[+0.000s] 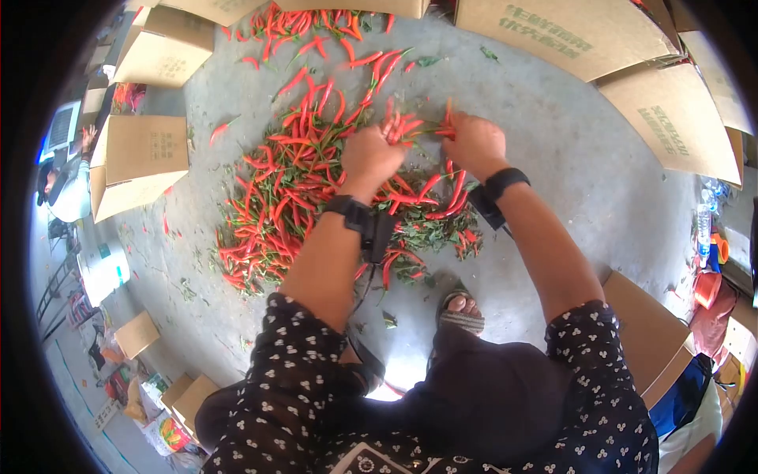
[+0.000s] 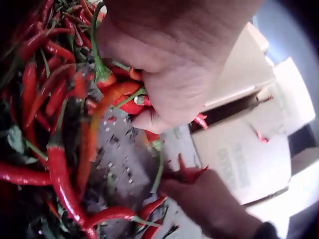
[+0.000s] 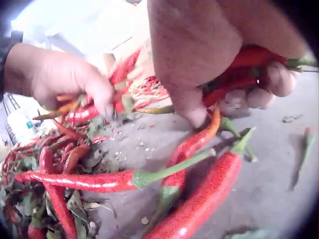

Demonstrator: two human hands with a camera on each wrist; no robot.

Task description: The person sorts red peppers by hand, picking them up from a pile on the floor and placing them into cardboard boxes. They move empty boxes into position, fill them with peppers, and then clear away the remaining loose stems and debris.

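Several red chillies with green stems are gripped in the left hand (image 1: 373, 162), its fingers curled round them; in the left wrist view this hand (image 2: 174, 74) hangs over loose chillies. The right hand (image 1: 476, 146) holds more chillies, which the right wrist view shows between the curled fingers and palm of the hand (image 3: 214, 59). The hands are apart, side by side above the far right part of a heap of red chillies (image 1: 292, 189) mixed with green leaves. Long chillies (image 3: 199, 204) lie just below the right hand.
Another group of chillies (image 1: 292, 24) lies farther off on the grey floor (image 1: 568, 142). Cardboard boxes (image 1: 146, 158) stand at the left, with more boxes (image 1: 545, 35) at the far right. A sandalled foot (image 1: 460, 308) is near the heap. Another person (image 1: 71, 189) is at the far left.
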